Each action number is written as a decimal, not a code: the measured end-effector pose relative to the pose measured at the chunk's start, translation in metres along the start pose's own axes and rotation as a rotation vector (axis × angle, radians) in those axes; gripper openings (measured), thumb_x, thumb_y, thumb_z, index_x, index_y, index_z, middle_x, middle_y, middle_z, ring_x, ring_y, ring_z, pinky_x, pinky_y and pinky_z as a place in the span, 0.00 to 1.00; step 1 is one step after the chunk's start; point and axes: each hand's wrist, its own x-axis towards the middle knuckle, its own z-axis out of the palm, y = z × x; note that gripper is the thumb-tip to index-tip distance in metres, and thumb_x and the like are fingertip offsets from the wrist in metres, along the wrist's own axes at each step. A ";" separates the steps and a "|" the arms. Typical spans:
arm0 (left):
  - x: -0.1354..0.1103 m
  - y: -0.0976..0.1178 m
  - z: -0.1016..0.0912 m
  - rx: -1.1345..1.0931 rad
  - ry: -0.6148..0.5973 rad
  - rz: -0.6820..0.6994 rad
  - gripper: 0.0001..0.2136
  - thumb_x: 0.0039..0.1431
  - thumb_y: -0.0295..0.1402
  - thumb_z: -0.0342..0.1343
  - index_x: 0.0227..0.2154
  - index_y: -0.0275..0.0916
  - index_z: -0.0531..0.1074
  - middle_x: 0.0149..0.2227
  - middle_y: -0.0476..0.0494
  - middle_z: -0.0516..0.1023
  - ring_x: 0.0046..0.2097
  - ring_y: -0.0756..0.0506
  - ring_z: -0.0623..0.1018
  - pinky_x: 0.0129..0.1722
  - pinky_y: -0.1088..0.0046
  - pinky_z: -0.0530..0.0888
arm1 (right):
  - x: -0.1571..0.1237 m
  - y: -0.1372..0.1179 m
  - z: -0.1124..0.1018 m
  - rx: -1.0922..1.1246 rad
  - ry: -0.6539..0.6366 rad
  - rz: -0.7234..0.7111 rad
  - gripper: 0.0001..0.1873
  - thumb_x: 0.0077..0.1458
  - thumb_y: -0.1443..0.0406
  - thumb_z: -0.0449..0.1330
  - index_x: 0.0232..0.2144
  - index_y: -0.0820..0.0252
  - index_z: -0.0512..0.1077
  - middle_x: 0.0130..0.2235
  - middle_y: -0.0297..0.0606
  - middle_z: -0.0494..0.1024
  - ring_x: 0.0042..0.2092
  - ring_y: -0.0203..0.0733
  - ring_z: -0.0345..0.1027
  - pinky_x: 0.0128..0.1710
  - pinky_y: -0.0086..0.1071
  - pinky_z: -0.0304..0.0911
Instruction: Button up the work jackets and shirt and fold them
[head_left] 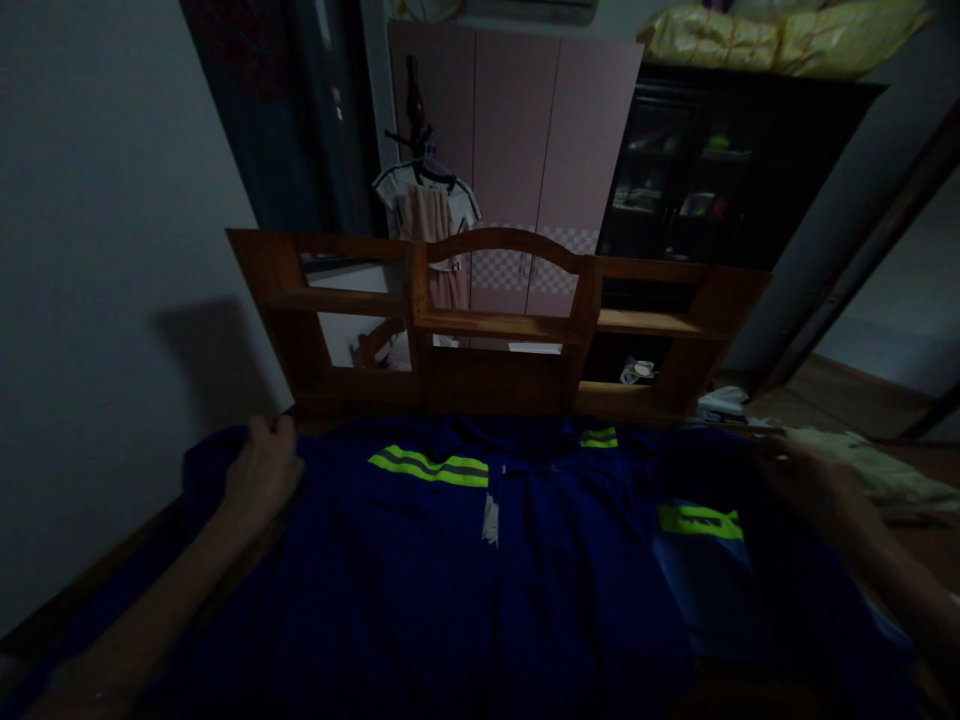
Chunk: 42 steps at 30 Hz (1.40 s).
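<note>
A dark blue work jacket (405, 560) with bright yellow-green and grey reflective strips lies spread out, its front facing up. My left hand (266, 465) is closed on the jacket's cloth near the shoulder on the left, with the sleeve hanging down beside my forearm. On the other side, my right hand (806, 480) is at the sleeve on the right; dim light and blur hide much of its fingers. A small pale patch (490, 520) shows beside the jacket's front opening.
Just beyond the jacket stands a wooden headboard-like shelf (510, 325) with open compartments. A wall (112, 250) is close on the left. Farther back are a pink wardrobe (517, 130), a dark glass-doored cabinet (690, 180) and a stand with hanging clothes (427, 200). Pale cloth (877, 465) lies at right.
</note>
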 end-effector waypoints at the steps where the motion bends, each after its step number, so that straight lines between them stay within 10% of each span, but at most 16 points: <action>1: -0.008 0.018 0.001 -0.057 0.036 0.060 0.12 0.60 0.29 0.44 0.45 0.32 0.63 0.46 0.32 0.63 0.36 0.42 0.74 0.35 0.66 0.70 | 0.000 -0.008 0.010 -0.038 -0.050 -0.038 0.16 0.56 0.59 0.52 0.44 0.58 0.70 0.38 0.48 0.77 0.37 0.51 0.72 0.35 0.37 0.64; 5: -0.046 0.100 0.011 -0.536 -0.127 0.349 0.11 0.60 0.34 0.47 0.42 0.37 0.68 0.42 0.40 0.68 0.38 0.45 0.74 0.40 0.69 0.71 | -0.030 -0.069 0.049 -0.320 -0.017 -0.106 0.20 0.58 0.65 0.49 0.52 0.62 0.66 0.50 0.56 0.70 0.44 0.55 0.70 0.36 0.41 0.65; 8: -0.068 0.157 0.026 -0.766 -0.387 0.469 0.11 0.56 0.35 0.53 0.42 0.40 0.70 0.39 0.42 0.73 0.35 0.45 0.74 0.38 0.68 0.71 | -0.067 -0.141 0.073 -0.218 0.030 -0.248 0.21 0.62 0.66 0.46 0.57 0.58 0.61 0.57 0.49 0.65 0.52 0.50 0.65 0.44 0.39 0.66; 12: -0.078 0.196 0.049 -0.858 -0.409 0.483 0.12 0.52 0.34 0.57 0.40 0.39 0.71 0.39 0.41 0.74 0.37 0.44 0.74 0.37 0.68 0.70 | -0.090 -0.208 0.102 -0.067 -0.072 -0.326 0.23 0.62 0.65 0.45 0.60 0.54 0.57 0.58 0.43 0.64 0.51 0.45 0.68 0.45 0.36 0.68; 21: -0.075 0.194 0.070 -0.893 -0.365 0.472 0.07 0.56 0.37 0.54 0.32 0.39 0.71 0.35 0.45 0.73 0.34 0.47 0.74 0.34 0.71 0.70 | -0.093 -0.166 0.105 -0.178 0.069 0.130 0.33 0.61 0.50 0.46 0.58 0.69 0.57 0.54 0.61 0.66 0.53 0.61 0.64 0.44 0.46 0.64; 26: -0.090 0.203 0.068 -0.694 -0.057 0.502 0.06 0.60 0.33 0.49 0.36 0.41 0.70 0.44 0.40 0.71 0.51 0.40 0.70 0.51 0.60 0.65 | -0.117 -0.154 0.103 -0.002 -0.151 0.360 0.32 0.58 0.43 0.43 0.48 0.63 0.64 0.33 0.49 0.77 0.37 0.55 0.74 0.32 0.39 0.65; 33: -0.100 0.212 0.074 -0.500 0.014 0.504 0.14 0.63 0.32 0.42 0.45 0.38 0.69 0.57 0.34 0.67 0.62 0.36 0.60 0.59 0.51 0.54 | -0.116 -0.178 0.103 0.246 0.074 0.243 0.21 0.63 0.51 0.40 0.32 0.56 0.65 0.32 0.44 0.74 0.34 0.49 0.71 0.34 0.37 0.62; 37: -0.106 0.216 0.075 -0.472 0.026 0.417 0.15 0.63 0.33 0.42 0.48 0.40 0.69 0.60 0.36 0.65 0.65 0.36 0.55 0.61 0.49 0.48 | -0.113 -0.208 0.081 0.412 0.192 0.278 0.22 0.64 0.52 0.41 0.44 0.59 0.67 0.38 0.46 0.76 0.39 0.50 0.72 0.39 0.38 0.64; 42: -0.108 0.219 0.074 -0.444 0.026 0.422 0.16 0.63 0.34 0.41 0.49 0.40 0.69 0.60 0.36 0.65 0.64 0.37 0.58 0.62 0.50 0.47 | -0.116 -0.239 0.067 0.628 -0.055 0.074 0.32 0.62 0.54 0.46 0.66 0.49 0.44 0.61 0.39 0.62 0.60 0.47 0.59 0.54 0.40 0.61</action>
